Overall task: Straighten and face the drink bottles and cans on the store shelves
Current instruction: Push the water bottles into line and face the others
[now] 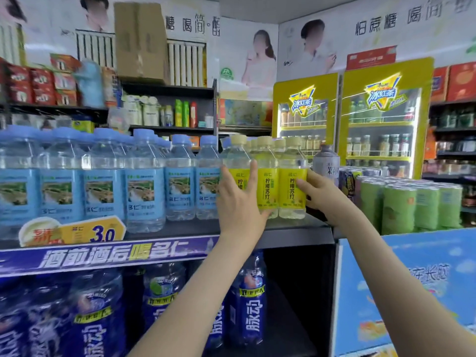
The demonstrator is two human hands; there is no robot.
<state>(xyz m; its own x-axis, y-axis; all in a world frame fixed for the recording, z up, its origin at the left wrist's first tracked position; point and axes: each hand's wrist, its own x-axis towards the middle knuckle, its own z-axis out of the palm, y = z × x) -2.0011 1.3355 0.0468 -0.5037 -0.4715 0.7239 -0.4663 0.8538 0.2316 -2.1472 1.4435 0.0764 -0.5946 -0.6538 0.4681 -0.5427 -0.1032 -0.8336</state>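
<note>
Yellow bottles [268, 181]: three front ones stand upright at the shelf's [296, 231] right end, just right of the blue-label bottles [103, 181].
Left hand [238, 199]: we spread it loose against the leftmost one.
Right hand [322, 191]: we press its fingers against the rightmost one.
Green cans [409, 204]: further right.

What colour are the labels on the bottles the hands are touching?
Bright yellow labels with dark writing, seen in the head view.

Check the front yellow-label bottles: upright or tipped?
Upright: the yellow-label bottles stand cap-up on the shelf, labels facing forward.
</note>
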